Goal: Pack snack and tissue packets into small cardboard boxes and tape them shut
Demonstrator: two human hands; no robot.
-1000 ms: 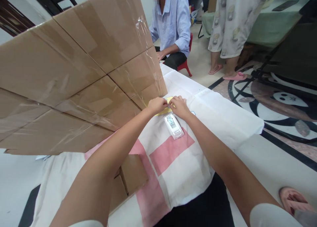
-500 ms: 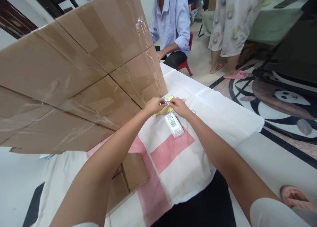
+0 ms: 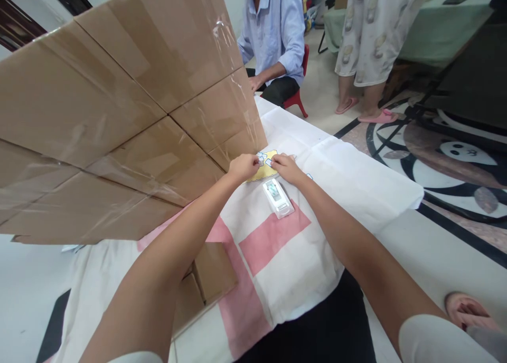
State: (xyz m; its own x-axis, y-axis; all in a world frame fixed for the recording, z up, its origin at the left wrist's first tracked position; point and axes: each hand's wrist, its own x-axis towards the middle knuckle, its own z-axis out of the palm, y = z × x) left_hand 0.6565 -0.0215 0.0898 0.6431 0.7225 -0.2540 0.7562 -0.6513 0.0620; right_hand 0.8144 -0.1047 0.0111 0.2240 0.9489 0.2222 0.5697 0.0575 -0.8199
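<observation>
My left hand [image 3: 243, 167] and my right hand [image 3: 285, 168] meet over a yellow sheet [image 3: 266, 170] lying on the white and pink cloth [image 3: 277, 247]. Both hands have their fingers pinched together at small pale blue and white pieces [image 3: 264, 160] on the sheet. Which piece each hand grips is too small to tell. A white oblong device with a small screen [image 3: 278, 197] lies on the cloth just nearer to me than my hands.
A big taped cardboard panel [image 3: 119, 104] leans over the table's left side, touching the yellow sheet's edge. A small cardboard flap [image 3: 209, 273] lies near the front edge. A seated person in a blue shirt [image 3: 275, 35] and a standing person [image 3: 372, 46] are beyond the table.
My hands stayed together on the yellow sheet; the fingers shifted slightly, and more of the sheet and its small pieces shows between them.
</observation>
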